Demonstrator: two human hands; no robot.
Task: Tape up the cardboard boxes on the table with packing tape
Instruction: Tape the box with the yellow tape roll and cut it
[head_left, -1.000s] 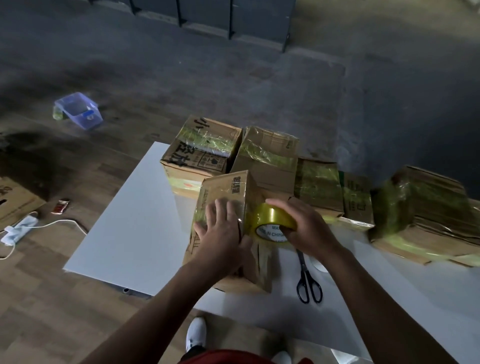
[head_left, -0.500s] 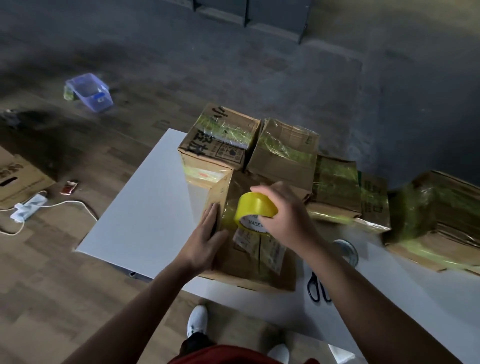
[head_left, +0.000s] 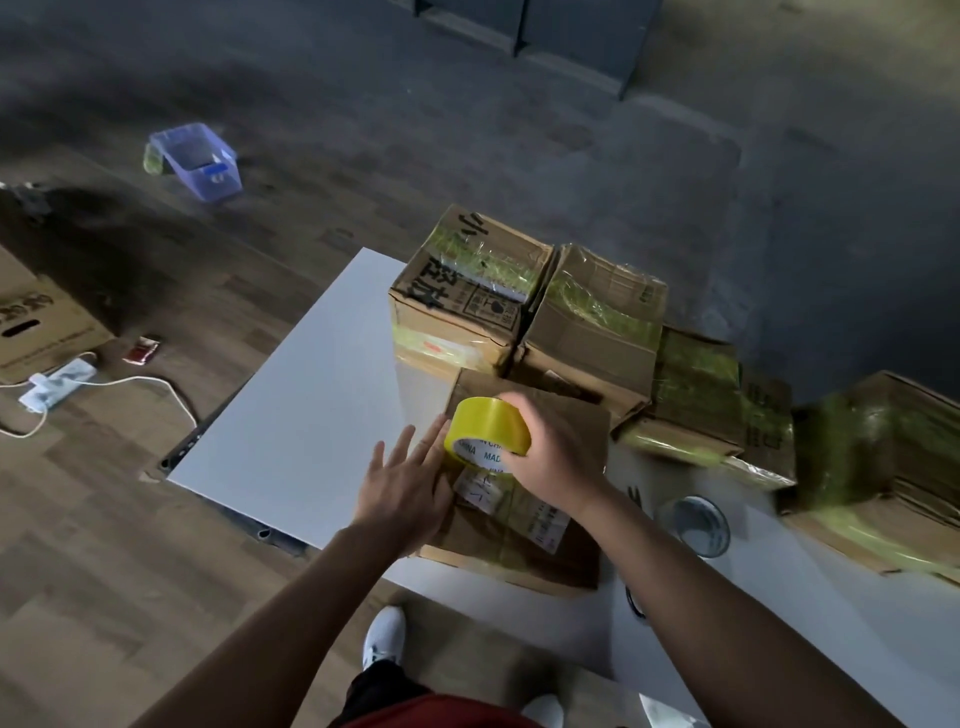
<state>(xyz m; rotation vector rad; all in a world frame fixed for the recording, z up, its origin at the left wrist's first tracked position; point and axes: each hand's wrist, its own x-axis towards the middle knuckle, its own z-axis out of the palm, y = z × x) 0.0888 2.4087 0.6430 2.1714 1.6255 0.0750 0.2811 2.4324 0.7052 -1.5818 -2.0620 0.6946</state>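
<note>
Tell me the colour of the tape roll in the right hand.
Yellow: the round roll of packing tape, seen in the head view.

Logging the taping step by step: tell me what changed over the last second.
The box tipped from standing on edge to lying flat, label up. The right hand kept gripping the tape roll and carried it from the box's side to over its top. The left hand slid from the upper face to the left edge, fingers straight. The taped boxes behind stayed put.
</note>
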